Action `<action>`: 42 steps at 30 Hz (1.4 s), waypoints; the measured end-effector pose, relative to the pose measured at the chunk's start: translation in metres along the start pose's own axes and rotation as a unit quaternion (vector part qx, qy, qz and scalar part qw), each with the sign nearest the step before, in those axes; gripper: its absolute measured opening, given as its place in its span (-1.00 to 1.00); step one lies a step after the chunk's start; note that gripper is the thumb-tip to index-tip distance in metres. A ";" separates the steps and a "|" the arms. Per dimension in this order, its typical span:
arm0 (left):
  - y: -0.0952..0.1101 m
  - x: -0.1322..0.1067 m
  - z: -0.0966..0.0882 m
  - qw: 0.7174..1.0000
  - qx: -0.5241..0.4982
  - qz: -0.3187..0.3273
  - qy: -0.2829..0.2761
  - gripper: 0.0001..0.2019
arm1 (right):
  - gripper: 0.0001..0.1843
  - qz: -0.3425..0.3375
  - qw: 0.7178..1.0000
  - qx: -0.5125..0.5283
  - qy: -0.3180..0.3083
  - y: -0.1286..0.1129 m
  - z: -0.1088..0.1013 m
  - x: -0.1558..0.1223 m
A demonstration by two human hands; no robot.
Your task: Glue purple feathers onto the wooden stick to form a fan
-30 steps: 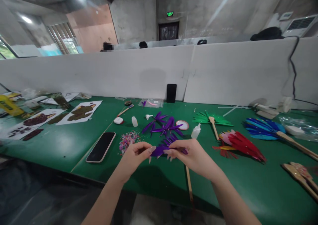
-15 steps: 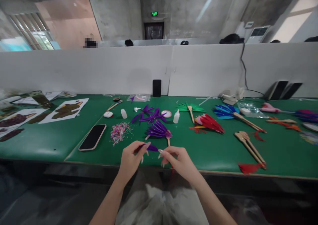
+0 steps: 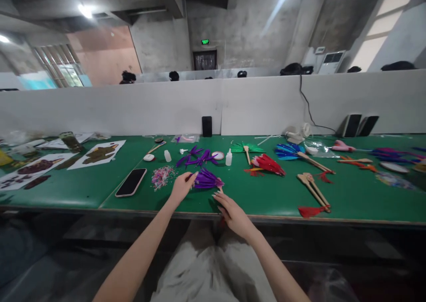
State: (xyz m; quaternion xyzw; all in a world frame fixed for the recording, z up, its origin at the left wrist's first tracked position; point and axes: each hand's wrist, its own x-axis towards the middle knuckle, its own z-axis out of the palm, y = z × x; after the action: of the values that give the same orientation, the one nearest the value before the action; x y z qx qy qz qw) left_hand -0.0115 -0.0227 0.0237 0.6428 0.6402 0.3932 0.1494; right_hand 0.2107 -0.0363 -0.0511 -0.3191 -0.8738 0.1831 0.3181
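A purple feather fan (image 3: 207,180) lies on the green tabletop in front of me, its short wooden handle pointing toward the front edge. At the fan's left end, my left hand (image 3: 184,187) is closed in a pinch on a purple feather, which blends into the fan's other feathers. Close by the handle is my right hand (image 3: 233,213), palm down with fingers stretched out; I cannot tell whether its fingertips touch the handle. Loose purple feathers (image 3: 198,156) lie beyond the fan. Near them stand a white squeeze bottle (image 3: 228,158) and a small round dish (image 3: 218,156).
A phone (image 3: 132,182) and a heap of colourful sequins (image 3: 162,177) lie to the left. Green (image 3: 246,149), red (image 3: 268,164) and blue feather fans (image 3: 289,151) sit to the right, with wooden handles (image 3: 314,190) nearer me. A white partition (image 3: 149,111) stands behind.
My left hand has moved up and left to the fan's feather tips, bringing the purple feather from between my hands. My right hand has lowered, its fingers straightened. The view has tilted up.
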 end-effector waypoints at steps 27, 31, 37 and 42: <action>-0.037 0.130 0.070 0.948 0.127 0.214 -0.196 -0.67 | -0.35 0.136 0.978 -0.135 0.081 0.038 0.027 0.050; -0.034 0.132 0.073 0.945 0.130 0.223 -0.199 -0.69 | -0.39 0.141 0.978 -0.139 0.071 0.036 0.027 0.051; -0.037 0.133 0.076 0.946 0.131 0.225 -0.194 -0.72 | -0.41 0.155 0.974 -0.155 0.049 0.036 0.027 0.051; -0.040 0.130 0.075 0.955 0.135 0.209 -0.163 -0.72 | -0.43 0.153 0.974 -0.157 0.052 0.036 0.027 0.051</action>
State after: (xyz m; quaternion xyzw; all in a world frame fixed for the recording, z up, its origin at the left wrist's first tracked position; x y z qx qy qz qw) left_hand -0.0044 0.1283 -0.0118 0.8316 0.5058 0.2156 0.0783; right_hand 0.1781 0.0213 -0.0677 -0.5042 -0.8144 0.0737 0.2776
